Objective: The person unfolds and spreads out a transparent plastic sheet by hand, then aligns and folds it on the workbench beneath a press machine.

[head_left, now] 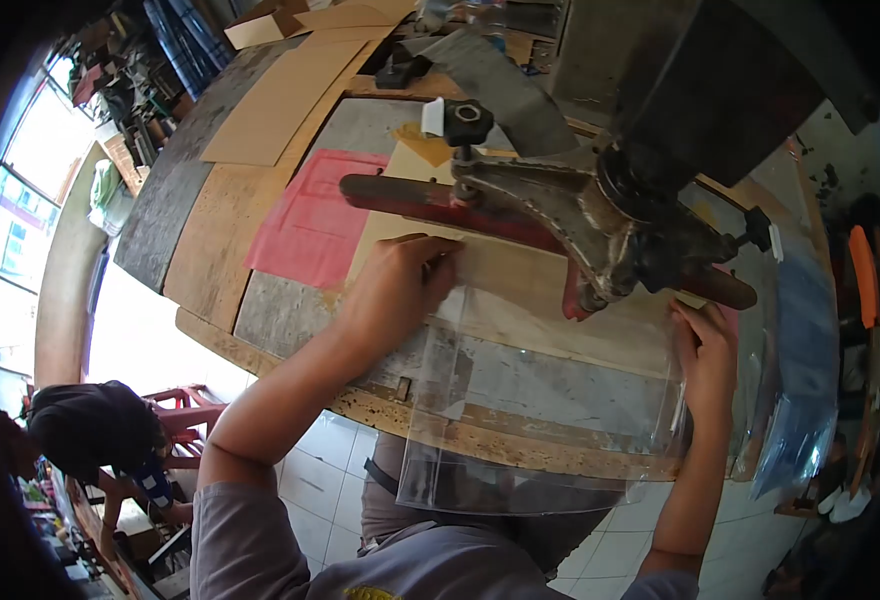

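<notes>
A clear plastic sheet (550, 400) lies over the work surface and hangs past its front edge toward my lap. My left hand (400, 285) pinches its upper left corner, fingers pressed together. At the upper right edge, my right hand (702, 345) grips the same sheet between thumb and fingers. The sheet's far edge lies under or beside the long bar (520, 225) of a metal press head (600, 215); I cannot tell exactly which. Below the bar is a tan board (520, 285), partly seen through the plastic.
A pink sheet (310, 220) lies left of the press. Cardboard (280, 100) covers the table's far left. Bluish plastic sheets (805, 370) hang at the right edge. A black knob (467, 122) tops the bar's mount. Another person (100, 440) bends at the lower left.
</notes>
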Action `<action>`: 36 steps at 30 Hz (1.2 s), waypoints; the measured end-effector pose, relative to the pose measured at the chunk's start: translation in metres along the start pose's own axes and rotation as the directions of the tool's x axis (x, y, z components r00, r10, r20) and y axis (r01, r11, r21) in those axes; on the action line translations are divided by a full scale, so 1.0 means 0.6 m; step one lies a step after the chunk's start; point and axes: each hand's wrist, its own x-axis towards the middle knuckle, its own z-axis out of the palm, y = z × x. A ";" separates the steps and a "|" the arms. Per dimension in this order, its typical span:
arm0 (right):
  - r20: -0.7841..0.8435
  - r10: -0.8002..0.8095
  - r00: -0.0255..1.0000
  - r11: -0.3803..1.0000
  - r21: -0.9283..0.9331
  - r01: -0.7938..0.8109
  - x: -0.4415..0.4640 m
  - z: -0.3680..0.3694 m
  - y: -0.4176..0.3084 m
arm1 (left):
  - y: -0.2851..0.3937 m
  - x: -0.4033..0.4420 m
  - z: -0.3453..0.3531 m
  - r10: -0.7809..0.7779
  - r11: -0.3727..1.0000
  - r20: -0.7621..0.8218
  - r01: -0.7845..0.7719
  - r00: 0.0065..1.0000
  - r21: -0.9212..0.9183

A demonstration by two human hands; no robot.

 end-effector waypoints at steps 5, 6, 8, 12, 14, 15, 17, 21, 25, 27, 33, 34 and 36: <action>-0.001 -0.060 0.998 0.996 -0.059 0.060 0.001 -0.002 0.001 | 0.004 0.004 -0.004 0.052 0.999 -0.008 -0.052 0.999 -0.002; 0.001 -0.066 0.998 0.996 -0.067 0.066 0.001 -0.002 0.003 | 0.003 0.004 -0.004 0.043 0.999 -0.001 -0.043 0.999 0.000; 0.007 -0.066 0.998 0.994 -0.085 0.066 0.002 -0.002 0.002 | 0.003 0.005 -0.006 0.028 1.000 0.016 -0.028 0.999 0.001; 0.009 -0.053 0.999 0.993 -0.108 0.054 0.002 -0.003 0.000 | 0.004 0.005 -0.005 0.023 1.000 0.010 -0.023 1.000 -0.013; 0.025 0.006 1.000 0.996 -0.084 -0.004 0.002 -0.003 -0.001 | 0.003 0.006 -0.005 -0.001 1.000 0.022 0.001 1.000 -0.018; 0.047 0.067 0.997 0.996 -0.058 -0.065 0.002 -0.004 -0.006 | 0.003 0.006 -0.005 0.004 1.000 0.020 -0.004 1.000 -0.014; 0.069 0.123 0.990 0.992 -0.046 -0.120 0.002 -0.006 -0.012 | 0.005 0.005 -0.006 0.015 1.000 0.017 -0.015 1.000 -0.006; 0.066 0.119 0.991 0.991 -0.064 -0.115 0.002 -0.007 -0.011 | 0.004 0.006 -0.005 0.015 1.000 0.011 -0.015 1.000 0.017; 0.039 0.035 0.999 0.998 -0.057 -0.032 0.000 -0.003 0.002 | 0.011 0.004 -0.006 0.001 0.999 -0.007 -0.001 1.000 0.054; 0.036 0.025 0.999 0.996 -0.086 -0.022 0.001 -0.005 0.003 | 0.003 0.001 0.001 -0.001 0.998 -0.010 0.001 1.000 0.059; 0.010 -0.004 1.000 0.995 -0.103 0.005 0.000 -0.006 0.003 | -0.006 0.000 0.007 -0.006 0.996 -0.006 0.006 1.000 0.085; -0.002 -0.020 1.000 0.997 -0.074 0.019 0.000 -0.005 0.003 | -0.006 0.001 0.009 -0.009 0.998 -0.001 0.009 1.000 0.070; -0.010 -0.033 0.999 0.999 -0.032 0.033 0.000 -0.005 0.005 | -0.004 0.001 0.007 -0.018 0.998 0.002 0.018 1.000 0.054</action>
